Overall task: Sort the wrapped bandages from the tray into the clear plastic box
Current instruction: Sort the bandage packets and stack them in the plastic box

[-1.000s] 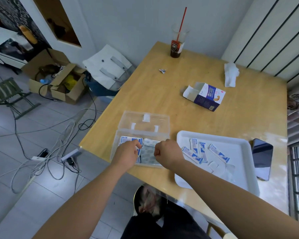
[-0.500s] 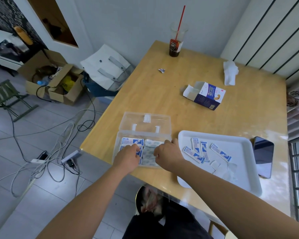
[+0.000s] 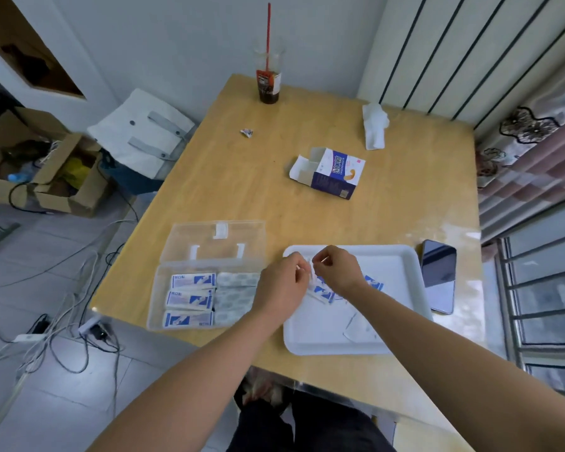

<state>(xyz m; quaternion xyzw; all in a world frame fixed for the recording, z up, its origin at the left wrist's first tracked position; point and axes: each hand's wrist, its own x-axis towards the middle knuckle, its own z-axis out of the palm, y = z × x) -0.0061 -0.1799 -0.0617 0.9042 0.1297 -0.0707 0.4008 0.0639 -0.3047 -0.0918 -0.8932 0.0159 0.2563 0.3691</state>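
1. The tray (image 3: 405,256) lies beneath the left hand (image 3: 284,282) and the right hand (image 3: 338,272). The loose wrapped bandages (image 3: 323,293) lie slantwise just under the right wrist.
2. The clear box (image 3: 154,305) has its lid open and sits directly left of the left hand, the nearer one. The bandages inside it lie left-to-right.
3. Both hands pinch a white strip (image 3: 312,276) between them (blurred), its long axis roughly upright.

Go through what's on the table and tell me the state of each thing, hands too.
clear plastic box, lid open, partly filled
carton, on its side, flaps open
cup, little dark drink in it, straw in
phone, screen dark
tray, holds loose wrapped bandages
left hand, pinches a bandage
right hand, pinches the same bandage
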